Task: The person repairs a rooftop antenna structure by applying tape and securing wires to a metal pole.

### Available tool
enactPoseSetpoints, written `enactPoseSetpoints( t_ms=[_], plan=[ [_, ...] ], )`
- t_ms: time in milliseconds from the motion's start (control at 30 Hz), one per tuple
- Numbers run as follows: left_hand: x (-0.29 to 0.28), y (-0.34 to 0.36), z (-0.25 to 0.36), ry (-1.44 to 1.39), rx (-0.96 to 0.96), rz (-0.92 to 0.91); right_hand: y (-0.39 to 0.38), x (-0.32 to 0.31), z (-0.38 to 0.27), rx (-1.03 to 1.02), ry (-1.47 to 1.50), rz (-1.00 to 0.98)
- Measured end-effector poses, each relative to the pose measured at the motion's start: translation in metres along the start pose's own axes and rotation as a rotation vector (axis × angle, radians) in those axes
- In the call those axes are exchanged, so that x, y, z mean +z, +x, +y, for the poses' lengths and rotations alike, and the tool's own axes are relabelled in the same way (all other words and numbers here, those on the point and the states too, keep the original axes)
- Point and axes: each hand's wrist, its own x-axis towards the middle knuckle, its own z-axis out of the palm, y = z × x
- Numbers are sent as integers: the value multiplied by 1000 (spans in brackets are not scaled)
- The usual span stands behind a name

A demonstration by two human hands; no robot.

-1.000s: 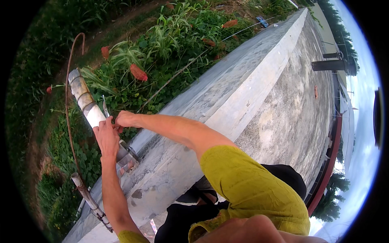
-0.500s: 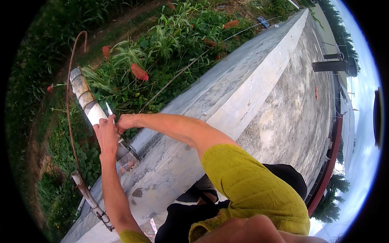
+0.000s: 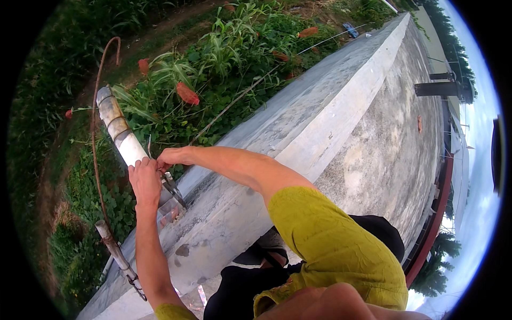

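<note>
A white pipe [image 3: 129,149], stained toward its far end and circled by dark wire bands [image 3: 118,130], juts out over the wall's edge at the left. My left hand [image 3: 145,184] is closed over its near part, fingers bent and side by side. Right beside it, my right hand [image 3: 172,156] is closed in a pinch, its fingertips meeting those of the left. A thin, pale, wire-like piece [image 3: 149,143] sticks up past the fingers; what the fingertips grip is hidden. Below the hands, a narrow grey metal piece [image 3: 173,188] leans against the wall.
The concrete wall top [image 3: 256,184] runs up to the far right. Beside it lies a rough concrete slab [image 3: 362,160]. A bent rusty rod [image 3: 93,133] and a shorter pole [image 3: 114,250] stand at the left. Green plants with red seed heads [image 3: 186,93] grow below the wall.
Both hands have shifted slightly along the pipe, and my right hand has drawn closer to the left. The shiny piece above the fingers now looks thinner. The view has moved slightly.
</note>
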Motion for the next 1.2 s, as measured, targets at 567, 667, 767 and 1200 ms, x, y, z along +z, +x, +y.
enactPoseSetpoints(
  t_ms=[567,667,767,1200],
  plan=[
    [9,-14,5,-443,-315,-144,-10,-12,-11,-76,-61,-89],
    [9,-18,-4,-432,-314,-179,-10,-18,-11,-94,-135,-109],
    [-5,-18,-7,-219,-315,-204,-16,-21,-11,-161,-252,-69],
    [-10,-41,-25,-287,-332,-178,-39,2,-11,-276,-771,252]
  ],
)
